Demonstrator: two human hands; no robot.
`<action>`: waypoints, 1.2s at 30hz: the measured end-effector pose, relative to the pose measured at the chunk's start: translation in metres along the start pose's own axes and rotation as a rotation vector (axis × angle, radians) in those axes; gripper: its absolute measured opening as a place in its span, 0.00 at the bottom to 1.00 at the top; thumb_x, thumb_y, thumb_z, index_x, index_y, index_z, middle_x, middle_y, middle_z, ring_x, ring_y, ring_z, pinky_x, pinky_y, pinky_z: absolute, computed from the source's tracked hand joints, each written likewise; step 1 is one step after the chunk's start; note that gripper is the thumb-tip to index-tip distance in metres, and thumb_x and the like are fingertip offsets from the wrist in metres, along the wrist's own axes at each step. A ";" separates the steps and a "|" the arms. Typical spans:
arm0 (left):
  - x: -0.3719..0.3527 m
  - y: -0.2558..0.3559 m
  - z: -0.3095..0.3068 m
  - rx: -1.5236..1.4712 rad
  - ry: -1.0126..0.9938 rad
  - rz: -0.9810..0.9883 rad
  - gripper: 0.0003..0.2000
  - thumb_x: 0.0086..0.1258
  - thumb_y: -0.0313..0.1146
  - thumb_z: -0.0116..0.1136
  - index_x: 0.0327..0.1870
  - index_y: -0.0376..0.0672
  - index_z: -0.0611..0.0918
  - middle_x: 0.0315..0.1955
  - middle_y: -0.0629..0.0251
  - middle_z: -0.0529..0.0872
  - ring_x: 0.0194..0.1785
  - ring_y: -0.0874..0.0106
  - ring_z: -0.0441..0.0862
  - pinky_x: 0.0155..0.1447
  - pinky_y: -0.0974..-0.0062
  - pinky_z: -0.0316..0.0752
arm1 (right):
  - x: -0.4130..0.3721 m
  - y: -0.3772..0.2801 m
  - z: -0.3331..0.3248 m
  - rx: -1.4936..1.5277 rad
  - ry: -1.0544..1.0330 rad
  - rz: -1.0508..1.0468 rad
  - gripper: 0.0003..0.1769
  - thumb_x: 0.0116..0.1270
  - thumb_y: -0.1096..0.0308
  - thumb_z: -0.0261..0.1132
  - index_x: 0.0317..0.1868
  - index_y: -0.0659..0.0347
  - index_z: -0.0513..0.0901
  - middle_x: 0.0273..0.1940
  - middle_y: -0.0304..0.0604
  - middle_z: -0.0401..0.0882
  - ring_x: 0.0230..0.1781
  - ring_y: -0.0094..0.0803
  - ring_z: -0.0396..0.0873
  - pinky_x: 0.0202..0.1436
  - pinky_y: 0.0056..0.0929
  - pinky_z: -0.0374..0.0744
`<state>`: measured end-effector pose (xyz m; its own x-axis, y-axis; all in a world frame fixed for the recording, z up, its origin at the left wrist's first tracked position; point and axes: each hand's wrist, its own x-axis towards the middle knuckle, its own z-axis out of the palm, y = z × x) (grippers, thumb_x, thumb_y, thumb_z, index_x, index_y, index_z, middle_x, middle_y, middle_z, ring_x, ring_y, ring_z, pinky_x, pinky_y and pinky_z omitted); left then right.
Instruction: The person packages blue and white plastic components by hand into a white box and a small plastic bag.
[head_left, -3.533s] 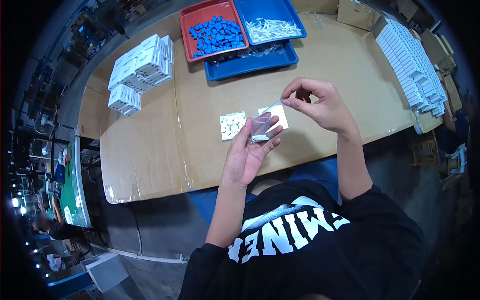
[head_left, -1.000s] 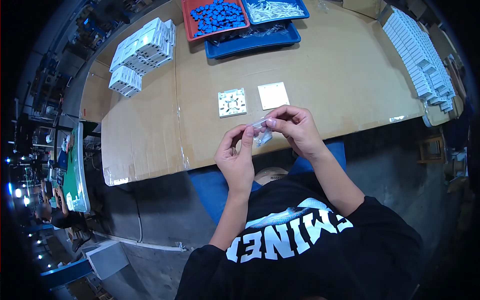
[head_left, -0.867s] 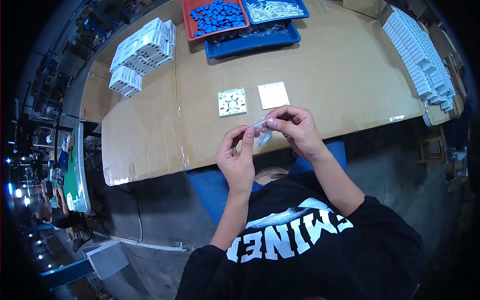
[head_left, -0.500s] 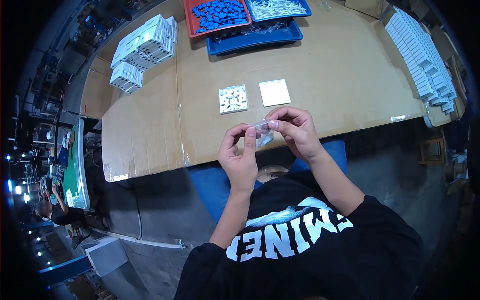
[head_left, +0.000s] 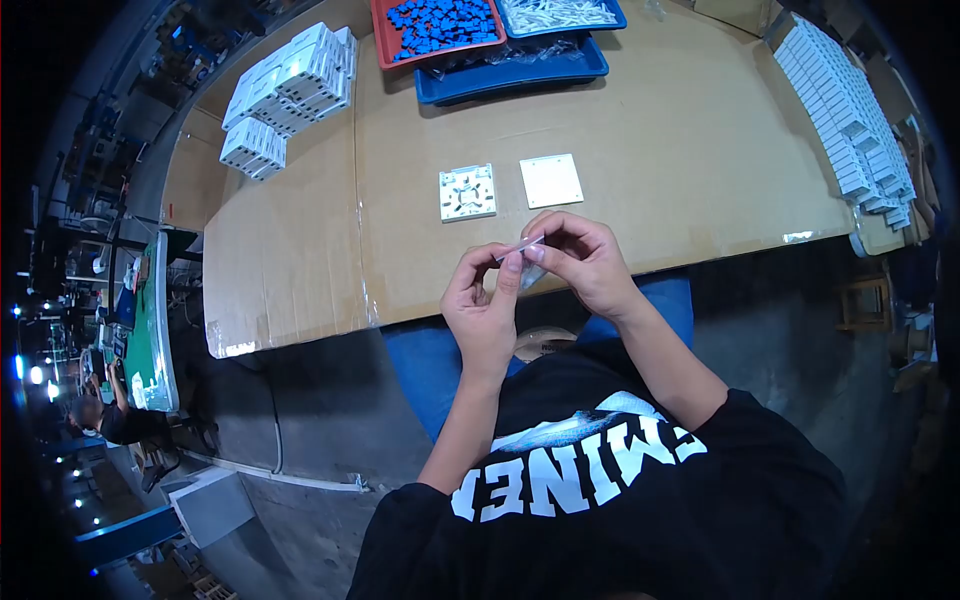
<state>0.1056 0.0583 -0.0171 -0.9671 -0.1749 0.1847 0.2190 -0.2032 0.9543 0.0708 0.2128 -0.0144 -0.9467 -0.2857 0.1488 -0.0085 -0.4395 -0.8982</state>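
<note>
Between my two hands is a small clear plastic bag (head_left: 531, 274), its top edge pinched and its lower part hanging down. My left hand (head_left: 484, 300) grips one side of that edge between thumb and fingers. On the other side, my right hand (head_left: 584, 262) pinches it close to the left thumb. What the bag contains is too small to make out. Just beyond my hands lie a white square box base (head_left: 467, 194) with slots and a raised centre, and a flat white square cover (head_left: 551, 181) with small corner holes.
Stacked white boxes (head_left: 290, 85) stand at the table's left, and rows of white pieces (head_left: 840, 115) at its right. A red tray (head_left: 384, 35) of blue parts and blue trays (head_left: 520, 87) are at the back. A person (head_left: 125, 420) sits at a green table far left.
My hands have drawn slightly closer together on the bag, and its top edge now tilts more. The square pieces have stayed in place on the table.
</note>
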 end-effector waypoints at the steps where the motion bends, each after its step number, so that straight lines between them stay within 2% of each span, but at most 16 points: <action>1: 0.001 -0.001 -0.001 0.000 0.002 0.000 0.09 0.78 0.27 0.66 0.52 0.33 0.83 0.44 0.65 0.87 0.47 0.81 0.83 0.52 0.82 0.77 | 0.001 0.001 0.000 -0.010 -0.003 -0.019 0.06 0.74 0.76 0.69 0.48 0.67 0.84 0.47 0.39 0.85 0.50 0.22 0.82 0.57 0.26 0.82; 3: 0.002 -0.002 -0.005 0.105 -0.037 0.080 0.09 0.77 0.26 0.66 0.52 0.33 0.82 0.45 0.64 0.86 0.48 0.79 0.82 0.53 0.82 0.77 | 0.001 0.002 -0.002 -0.022 -0.020 -0.022 0.06 0.74 0.76 0.69 0.48 0.66 0.84 0.47 0.39 0.84 0.50 0.22 0.82 0.56 0.25 0.82; 10: 0.000 -0.005 0.000 0.086 -0.076 0.094 0.08 0.77 0.24 0.65 0.51 0.32 0.82 0.44 0.65 0.86 0.48 0.79 0.82 0.54 0.81 0.77 | 0.000 0.005 -0.005 -0.040 -0.081 -0.074 0.05 0.75 0.77 0.66 0.48 0.67 0.82 0.47 0.37 0.80 0.48 0.20 0.79 0.54 0.23 0.80; 15: 0.002 0.004 0.003 -0.068 -0.039 -0.091 0.07 0.78 0.25 0.64 0.52 0.33 0.82 0.44 0.67 0.86 0.46 0.82 0.82 0.52 0.84 0.76 | 0.000 0.005 -0.002 -0.003 0.001 -0.049 0.05 0.75 0.77 0.67 0.48 0.67 0.82 0.47 0.38 0.80 0.49 0.20 0.80 0.54 0.23 0.80; 19: 0.004 -0.002 0.002 -0.147 -0.029 -0.114 0.08 0.79 0.26 0.64 0.52 0.34 0.83 0.44 0.67 0.87 0.46 0.82 0.82 0.52 0.84 0.77 | 0.001 0.003 0.000 -0.028 -0.003 -0.047 0.05 0.75 0.77 0.67 0.48 0.67 0.82 0.47 0.37 0.79 0.50 0.21 0.80 0.55 0.24 0.81; 22: 0.005 -0.005 0.001 -0.067 -0.055 -0.035 0.07 0.79 0.27 0.64 0.51 0.35 0.84 0.44 0.67 0.87 0.47 0.82 0.82 0.53 0.83 0.77 | 0.002 0.008 -0.003 -0.064 -0.016 -0.048 0.05 0.75 0.77 0.67 0.48 0.66 0.82 0.48 0.38 0.79 0.50 0.22 0.81 0.55 0.25 0.81; 25: 0.005 -0.004 0.000 -0.111 -0.009 -0.083 0.06 0.78 0.26 0.64 0.51 0.35 0.84 0.44 0.66 0.88 0.47 0.80 0.83 0.54 0.81 0.78 | 0.001 0.004 -0.003 -0.058 -0.030 -0.060 0.04 0.74 0.77 0.68 0.46 0.65 0.83 0.46 0.38 0.80 0.49 0.23 0.81 0.54 0.25 0.81; 27: 0.008 -0.007 -0.008 -0.276 -0.102 -0.241 0.07 0.78 0.27 0.65 0.51 0.38 0.84 0.45 0.66 0.88 0.48 0.78 0.85 0.55 0.78 0.79 | 0.002 0.008 -0.008 -0.012 -0.033 -0.061 0.04 0.73 0.78 0.69 0.44 0.65 0.83 0.45 0.38 0.80 0.49 0.24 0.81 0.55 0.25 0.80; 28: 0.009 -0.007 -0.010 -0.275 -0.101 -0.242 0.07 0.78 0.27 0.65 0.51 0.38 0.84 0.45 0.66 0.88 0.48 0.78 0.85 0.55 0.78 0.79 | 0.003 0.009 -0.010 0.037 -0.037 -0.060 0.03 0.72 0.78 0.70 0.43 0.65 0.84 0.45 0.38 0.81 0.49 0.24 0.81 0.55 0.25 0.80; 30: 0.010 -0.009 -0.012 -0.490 -0.154 -0.354 0.07 0.78 0.27 0.65 0.52 0.37 0.84 0.45 0.65 0.88 0.50 0.77 0.85 0.59 0.77 0.78 | 0.004 0.008 -0.011 0.095 -0.043 -0.005 0.02 0.71 0.78 0.70 0.42 0.65 0.85 0.45 0.39 0.82 0.49 0.25 0.82 0.55 0.26 0.80; 33: 0.013 -0.011 -0.017 -0.593 -0.174 -0.437 0.07 0.80 0.31 0.64 0.52 0.41 0.84 0.45 0.66 0.88 0.49 0.76 0.85 0.57 0.76 0.79 | 0.003 0.007 -0.010 0.125 -0.019 0.054 0.01 0.71 0.78 0.70 0.40 0.66 0.86 0.45 0.41 0.83 0.48 0.26 0.81 0.54 0.27 0.78; 36: 0.017 -0.010 -0.021 -0.423 -0.149 -0.451 0.06 0.80 0.31 0.63 0.51 0.40 0.84 0.44 0.67 0.88 0.48 0.78 0.84 0.56 0.78 0.78 | 0.004 0.010 -0.014 0.116 0.010 0.061 0.02 0.71 0.76 0.70 0.41 0.66 0.88 0.46 0.43 0.85 0.48 0.27 0.82 0.54 0.27 0.78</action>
<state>0.0896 0.0371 -0.0288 -0.9770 0.1469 -0.1543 -0.2119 -0.5941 0.7760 0.0620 0.2191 -0.0289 -0.9475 -0.3066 0.0911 0.0855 -0.5171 -0.8516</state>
